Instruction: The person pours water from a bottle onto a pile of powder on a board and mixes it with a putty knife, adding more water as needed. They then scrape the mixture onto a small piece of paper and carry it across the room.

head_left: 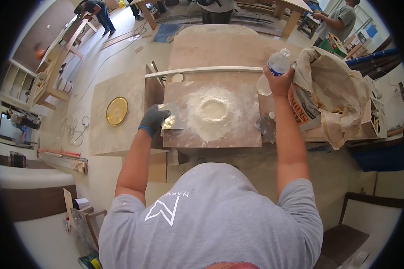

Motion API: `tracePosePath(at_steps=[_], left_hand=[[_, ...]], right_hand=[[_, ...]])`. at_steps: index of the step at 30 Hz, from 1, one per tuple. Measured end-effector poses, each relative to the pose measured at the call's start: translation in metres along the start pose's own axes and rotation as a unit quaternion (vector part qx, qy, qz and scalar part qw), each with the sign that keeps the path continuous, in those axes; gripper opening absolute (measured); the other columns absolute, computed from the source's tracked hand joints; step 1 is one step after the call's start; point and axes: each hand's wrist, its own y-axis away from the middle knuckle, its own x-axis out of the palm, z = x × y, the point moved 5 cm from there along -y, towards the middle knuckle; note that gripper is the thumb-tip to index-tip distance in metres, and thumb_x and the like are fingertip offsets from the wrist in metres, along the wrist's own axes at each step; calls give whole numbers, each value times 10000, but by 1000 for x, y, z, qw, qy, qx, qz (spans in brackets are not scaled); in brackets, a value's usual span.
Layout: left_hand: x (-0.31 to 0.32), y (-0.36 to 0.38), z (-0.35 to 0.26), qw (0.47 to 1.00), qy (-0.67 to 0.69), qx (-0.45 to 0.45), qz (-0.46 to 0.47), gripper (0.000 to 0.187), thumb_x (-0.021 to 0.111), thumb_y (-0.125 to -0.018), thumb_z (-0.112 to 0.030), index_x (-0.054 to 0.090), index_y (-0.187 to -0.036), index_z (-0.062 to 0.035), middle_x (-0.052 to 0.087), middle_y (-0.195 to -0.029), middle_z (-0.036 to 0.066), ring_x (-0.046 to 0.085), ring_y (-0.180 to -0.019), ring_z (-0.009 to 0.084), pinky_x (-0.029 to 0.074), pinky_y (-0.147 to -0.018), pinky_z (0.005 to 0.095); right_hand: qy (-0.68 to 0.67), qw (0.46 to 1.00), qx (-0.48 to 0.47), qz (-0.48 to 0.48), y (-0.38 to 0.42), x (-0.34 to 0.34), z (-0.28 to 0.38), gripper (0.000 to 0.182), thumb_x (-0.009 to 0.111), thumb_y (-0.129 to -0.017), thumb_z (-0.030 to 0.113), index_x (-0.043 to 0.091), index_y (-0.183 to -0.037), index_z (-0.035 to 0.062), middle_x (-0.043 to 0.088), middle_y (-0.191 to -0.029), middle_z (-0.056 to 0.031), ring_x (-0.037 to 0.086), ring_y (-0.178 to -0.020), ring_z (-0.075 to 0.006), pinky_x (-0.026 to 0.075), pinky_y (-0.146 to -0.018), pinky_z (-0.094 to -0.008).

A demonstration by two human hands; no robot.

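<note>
Holding a clear bottle (278, 59) in the bare right grip (281, 82), clamped around it near the label, with the mouth end beyond the fingers, near the board's far right corner; holding a flat scraper (175, 110) in the gloved left grip (152, 120), closed on its left side, at the left edge of the board (176, 140); between the two grips, white powder (208, 129) heaped in a ring around a hollow; just right of the board, a dark plate (266, 129); farther right, beyond the right forearm, an open bag (306, 109); left of the left grip, on a table (104, 141), a yellow lid (117, 111); on the bottle, a blue label too small to read; on the bag, slanted orange capitals, not surely legible; on the grey shirt (229, 215), a white logo with small blurred letters, seemingly beginning MAR.
</note>
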Motion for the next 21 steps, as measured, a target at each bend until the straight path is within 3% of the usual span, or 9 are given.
tracePosePath(at_steps=[3, 5, 8, 11, 13, 15, 17, 20, 21], left_hand=[[11, -12, -1, 969, -219, 106, 40, 329, 704, -800, -174, 689, -1076, 5, 717, -949, 175, 688, -787, 308, 548, -720, 396], [24, -30, 8, 897, -376, 229, 35, 213, 683, -833, -173, 733, -1016, -76, 715, -978, 167, 675, -890, 390, 545, -803, 437], [54, -21, -23, 773, -543, 320, 77, 202, 643, -895, -233, 748, -1000, -97, 665, -986, 242, 664, -963, 383, 537, -859, 421], [74, -20, -46, 745, -570, 333, 96, 209, 607, -915, -232, 745, -1044, -144, 666, -1000, 238, 667, -971, 375, 535, -862, 419], [60, -20, -61, 859, -458, 206, 102, 218, 585, -934, -234, 737, -1083, -185, 660, -1044, 236, 666, -985, 374, 534, -863, 418], [56, -31, -62, 852, -468, 201, 124, 231, 591, -937, -252, 727, -1109, -179, 662, -1070, 237, 667, -990, 375, 534, -860, 418], [58, -53, -40, 724, -592, 312, 166, 273, 626, -924, -286, 717, -1124, -125, 670, -1078, 244, 670, -984, 378, 534, -852, 420], [77, -73, -39, 757, -540, 336, 150, 446, 707, -857, -366, 689, -1118, -4, 689, -1056, 264, 675, -977, 388, 534, -850, 419], [74, -71, -49, 840, -452, 265, 140, 491, 721, -837, -388, 684, -1108, 21, 692, -1053, 269, 674, -979, 390, 533, -854, 419]], right_hand=[[-19, 998, 48, 47, 0, -6, 5, 840, 930, -634, 386, 479, -1194, -48, 600, -1135, -227, 623, -1019, -355, 494, -915, -429], [-34, 996, 36, 68, 7, -11, 4, 898, 928, -638, 389, 458, -1254, -64, 604, -1158, -238, 621, -1047, -361, 491, -932, -423], [-31, 993, 44, 105, 24, -13, -22, 980, 930, -634, 393, 430, -1330, -83, 599, -1204, -252, 606, -1101, -369, 479, -965, -425], [3, 992, 46, 119, 47, -15, -49, 1004, 931, -632, 392, 433, -1358, -90, 590, -1247, -259, 584, -1154, -369, 456, -1001, -437], [23, 988, 50, 141, 55, -21, -50, 969, 922, -643, 381, 451, -1348, -88, 587, -1258, -259, 574, -1169, -374, 444, -1015, -447], [35, 980, 65, 185, 66, -31, -51, 902, 905, -665, 360, 475, -1321, -84, 588, -1253, -255, 568, -1167, -386, 435, -1020, -459], [72, 969, 64, 229, 79, -49, -38, 794, 882, -692, 336, 517, -1262, -78, 598, -1210, -257, 566, -1142, -406, 442, -997, -467], [57, 965, 70, 245, 110, -83, -20, 633, 855, -720, 309, 581, -1157, -57, 615, -1136, -249, 564, -1107, -426, 451, -963, -469], [40, 967, 74, 242, 123, -95, -15, 580, 847, -727, 302, 602, -1120, -48, 620, -1110, -244, 563, -1095, -431, 453, -951, -468]])
